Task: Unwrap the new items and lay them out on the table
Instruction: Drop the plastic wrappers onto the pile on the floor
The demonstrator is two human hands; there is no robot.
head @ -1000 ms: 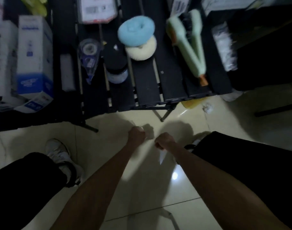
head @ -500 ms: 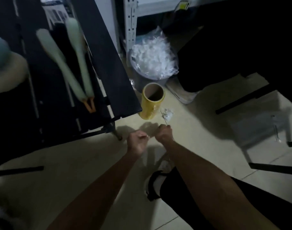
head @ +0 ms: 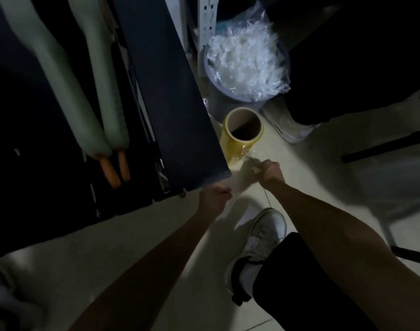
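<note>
Since the film-filled bin (head: 216,96) stood just past the table (head: 170,103) corner, the right hand (head: 271,172) hung near it, clamped on a crumpled wrapper scrap (head: 254,167). The left hand (head: 213,199) was curled, contents too blurred to tell; 2 green brushes (head: 58,77) lay on the table.

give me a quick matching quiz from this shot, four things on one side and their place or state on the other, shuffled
Things:
1. yellow roll
2. grey bin
3. pair of green sticks
4. right hand

Places or states:
a. lying on the black table
b. stuffed with clear plastic
c. standing upright on the floor by the table corner
d. gripping a crumpled white scrap

Pairs: 1-c, 2-b, 3-a, 4-d
</note>
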